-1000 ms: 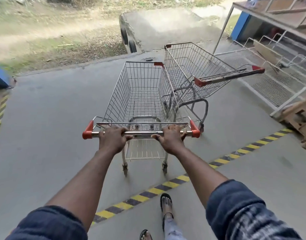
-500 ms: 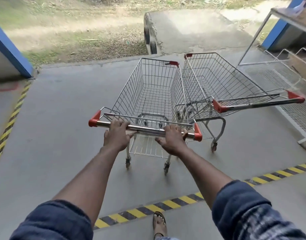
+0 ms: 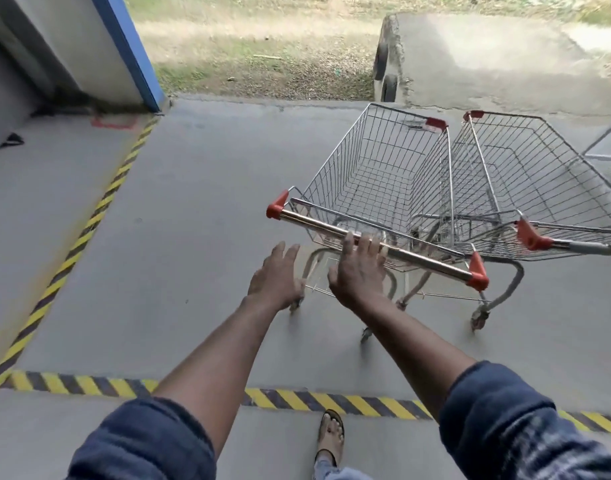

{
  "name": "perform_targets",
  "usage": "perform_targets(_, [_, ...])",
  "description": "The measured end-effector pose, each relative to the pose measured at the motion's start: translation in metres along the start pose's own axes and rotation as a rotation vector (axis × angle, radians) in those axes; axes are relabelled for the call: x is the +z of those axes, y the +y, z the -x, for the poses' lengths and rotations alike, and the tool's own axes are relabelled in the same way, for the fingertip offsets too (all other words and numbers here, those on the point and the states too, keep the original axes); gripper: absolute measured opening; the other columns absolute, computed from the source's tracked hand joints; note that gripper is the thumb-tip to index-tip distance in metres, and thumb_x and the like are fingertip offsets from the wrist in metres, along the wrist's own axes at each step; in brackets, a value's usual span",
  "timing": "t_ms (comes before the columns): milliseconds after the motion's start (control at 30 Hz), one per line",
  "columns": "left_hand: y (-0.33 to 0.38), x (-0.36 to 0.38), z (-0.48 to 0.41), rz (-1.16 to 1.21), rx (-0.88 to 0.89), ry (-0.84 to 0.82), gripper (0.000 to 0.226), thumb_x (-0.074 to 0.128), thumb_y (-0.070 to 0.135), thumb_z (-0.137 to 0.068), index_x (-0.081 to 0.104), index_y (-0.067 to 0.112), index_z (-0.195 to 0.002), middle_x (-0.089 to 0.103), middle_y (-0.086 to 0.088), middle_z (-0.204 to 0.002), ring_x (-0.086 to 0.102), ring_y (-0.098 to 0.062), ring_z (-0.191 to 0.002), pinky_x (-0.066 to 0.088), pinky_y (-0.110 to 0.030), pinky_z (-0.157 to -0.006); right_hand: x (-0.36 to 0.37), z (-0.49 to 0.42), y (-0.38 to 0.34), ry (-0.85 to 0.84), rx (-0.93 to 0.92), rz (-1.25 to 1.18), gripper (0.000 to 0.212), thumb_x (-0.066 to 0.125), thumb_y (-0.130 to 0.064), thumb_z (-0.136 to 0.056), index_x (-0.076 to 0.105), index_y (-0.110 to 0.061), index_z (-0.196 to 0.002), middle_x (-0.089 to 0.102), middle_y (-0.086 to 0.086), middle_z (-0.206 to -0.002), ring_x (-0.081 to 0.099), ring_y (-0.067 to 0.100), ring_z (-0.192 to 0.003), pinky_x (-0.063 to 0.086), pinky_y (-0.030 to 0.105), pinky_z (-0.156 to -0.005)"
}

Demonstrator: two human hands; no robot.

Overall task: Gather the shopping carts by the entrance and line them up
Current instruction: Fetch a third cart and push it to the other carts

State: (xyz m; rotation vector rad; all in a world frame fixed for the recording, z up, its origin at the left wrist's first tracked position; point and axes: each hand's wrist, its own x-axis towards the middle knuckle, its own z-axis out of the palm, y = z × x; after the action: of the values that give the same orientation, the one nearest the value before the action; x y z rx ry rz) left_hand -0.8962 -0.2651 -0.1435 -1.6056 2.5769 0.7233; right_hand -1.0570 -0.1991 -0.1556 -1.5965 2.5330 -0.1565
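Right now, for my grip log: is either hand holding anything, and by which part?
Nothing is gripped. The right hand's straight fingers only touch the cart handle; the left hand is open, off it.

The second cart (image 3: pixel 525 174) runs out past the right edge, so most of its handle (image 3: pixel 588 247) and its far side are cut off. The right hand (image 3: pixel 361 271) lies over the handle bar (image 3: pixel 331 227) of the near cart (image 3: pixel 383 174). Whether its fingers touch the bar cannot be told, and it hides the stretch beneath. The left hand (image 3: pixel 276 271) covers part of that cart's lower frame. The cart wheels (image 3: pixel 479 318) are smeared by blur. A thin metal frame (image 3: pixel 605 133) shows only a corner at the right edge. A dark thing (image 3: pixel 11 139) on the floor (image 3: pixel 193 202) at left is too small to identify. The bottom edge cuts off the leg above the sandalled foot (image 3: pixel 331 434) and both sleeves (image 3: pixel 141 441).
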Motion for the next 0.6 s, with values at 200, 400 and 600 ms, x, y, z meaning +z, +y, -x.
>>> perform_targets(200, [-0.133,0.005,0.082,0.127,-0.197,-0.122,0.076,0.064,0.045,-0.091,0.025,0.026,-0.154,0.024,0.001,-0.160,0.037,-0.023,-0.141,0.040,-0.043,-0.109,0.023,0.018,-0.077,-0.097,0.062,0.065,0.059,0.053,-0.036,-0.091,0.033,-0.013,-0.142,0.026,0.028,-0.155,0.024,0.046,-0.144,0.029,0.057,-0.112])
perform_targets(400, [-0.270,-0.008,0.182,0.324,-0.389,-0.029,0.072,0.065,0.042,-0.091,0.032,0.019,-0.150,0.034,-0.008,-0.153,0.041,-0.028,-0.137,0.040,-0.039,-0.108,0.079,0.073,-0.246,-0.527,-0.172,0.081,0.034,0.054,-0.039,-0.090,0.058,-0.009,-0.107,0.063,0.016,-0.111,0.061,0.035,-0.102,0.041,0.032,-0.074])
perform_targets(600, [-0.419,-0.033,0.305,0.576,-0.716,0.136,0.072,0.070,0.046,-0.085,0.040,0.015,-0.142,0.052,-0.010,-0.138,0.052,-0.029,-0.124,0.046,-0.038,-0.101,0.132,0.165,-0.471,-0.759,-0.529,-0.017,0.020,0.054,-0.020,-0.083,0.068,-0.007,-0.077,0.076,0.010,-0.081,0.073,0.028,-0.075,0.060,0.038,-0.075])
